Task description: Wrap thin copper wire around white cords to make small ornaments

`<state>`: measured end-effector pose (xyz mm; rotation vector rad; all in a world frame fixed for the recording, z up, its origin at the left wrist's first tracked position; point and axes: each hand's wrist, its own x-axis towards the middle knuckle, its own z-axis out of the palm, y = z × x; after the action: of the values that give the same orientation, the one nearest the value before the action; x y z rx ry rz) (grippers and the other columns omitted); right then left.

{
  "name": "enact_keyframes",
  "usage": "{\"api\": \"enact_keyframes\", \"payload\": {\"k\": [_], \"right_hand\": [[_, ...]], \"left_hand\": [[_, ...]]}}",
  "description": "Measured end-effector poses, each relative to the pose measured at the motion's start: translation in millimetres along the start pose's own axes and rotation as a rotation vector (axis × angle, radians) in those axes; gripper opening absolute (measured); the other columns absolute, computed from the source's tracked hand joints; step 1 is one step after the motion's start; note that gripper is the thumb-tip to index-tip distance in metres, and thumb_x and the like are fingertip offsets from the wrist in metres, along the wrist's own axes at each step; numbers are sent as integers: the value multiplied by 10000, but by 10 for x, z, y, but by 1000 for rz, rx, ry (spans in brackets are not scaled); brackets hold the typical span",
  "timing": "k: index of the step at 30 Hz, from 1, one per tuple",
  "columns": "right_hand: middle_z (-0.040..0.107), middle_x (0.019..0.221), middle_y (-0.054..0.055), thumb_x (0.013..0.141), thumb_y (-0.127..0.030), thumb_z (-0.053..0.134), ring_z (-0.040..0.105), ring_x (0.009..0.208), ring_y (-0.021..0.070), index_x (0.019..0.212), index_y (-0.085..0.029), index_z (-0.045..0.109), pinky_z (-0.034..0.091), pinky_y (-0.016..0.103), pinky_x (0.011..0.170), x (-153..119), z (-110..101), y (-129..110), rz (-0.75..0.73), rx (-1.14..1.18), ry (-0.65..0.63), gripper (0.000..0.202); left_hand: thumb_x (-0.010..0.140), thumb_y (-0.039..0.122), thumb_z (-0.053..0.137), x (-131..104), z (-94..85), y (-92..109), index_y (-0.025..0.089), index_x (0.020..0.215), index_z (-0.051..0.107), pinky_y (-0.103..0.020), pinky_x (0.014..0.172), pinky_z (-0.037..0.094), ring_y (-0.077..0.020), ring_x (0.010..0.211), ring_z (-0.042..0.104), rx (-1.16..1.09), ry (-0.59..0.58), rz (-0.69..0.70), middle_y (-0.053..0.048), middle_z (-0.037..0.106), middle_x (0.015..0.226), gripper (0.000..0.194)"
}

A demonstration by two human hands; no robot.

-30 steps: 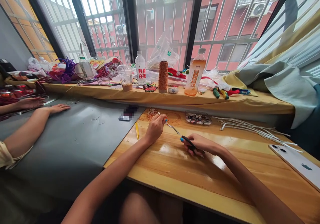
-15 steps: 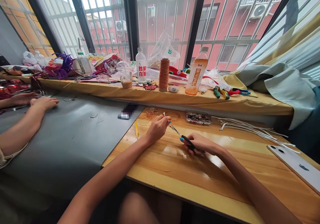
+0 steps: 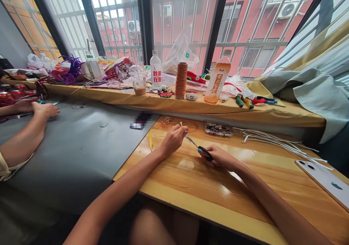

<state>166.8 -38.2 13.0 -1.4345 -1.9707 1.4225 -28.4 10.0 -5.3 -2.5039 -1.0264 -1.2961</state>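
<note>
Black-handled scissors (image 3: 205,153) are held in my right hand (image 3: 218,157), fingers closed round the handles. Their metal blades point up and left, close to the fingertips of my left hand (image 3: 175,138). My left hand pinches a thin white cord (image 3: 181,124), whose end sticks up above the fingers. The rest of the cord is mostly hidden by the fingers. Behind my left hand, a tangle of thin orange thread (image 3: 167,121) lies on the wooden table (image 3: 169,179). A clear tray of small dark pieces (image 3: 218,128) is behind the scissors.
White cords (image 3: 272,141) and a white phone (image 3: 324,181) lie at the right. A yellow strip (image 3: 150,141) is left of my hand. The ledge holds a thread spool (image 3: 181,81), bottles (image 3: 218,78) and a cup (image 3: 139,85). Another person's hands (image 3: 45,109) are far left.
The scissor handles look more closed together, and my right hand has shifted slightly. The whole view has moved a little. The other person's hands have moved slightly, and something teal now shows there.
</note>
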Motion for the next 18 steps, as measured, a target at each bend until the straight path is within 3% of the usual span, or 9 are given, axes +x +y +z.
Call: {"api": "enact_keyframes", "payload": {"k": [8, 18], "right_hand": [[437, 392, -48, 640, -590, 480, 242, 277, 14, 527, -150, 443, 116, 191, 303, -20, 24, -75, 86, 72, -1, 455], [437, 384, -49, 639, -608, 471, 244, 271, 13, 523, -150, 439, 120, 189, 296, -9, 30, -72, 66, 85, -14, 473]], "left_hand": [[845, 192, 346, 6, 2, 3, 159, 905, 485, -264, 699, 410, -141, 719, 466, -1, 23, -19, -39, 538, 737, 155], [851, 203, 334, -4, 11, -1, 153, 897, 489, -263, 701, 409, -141, 711, 466, 9, 14, 6, -40, 555, 727, 169]]}}
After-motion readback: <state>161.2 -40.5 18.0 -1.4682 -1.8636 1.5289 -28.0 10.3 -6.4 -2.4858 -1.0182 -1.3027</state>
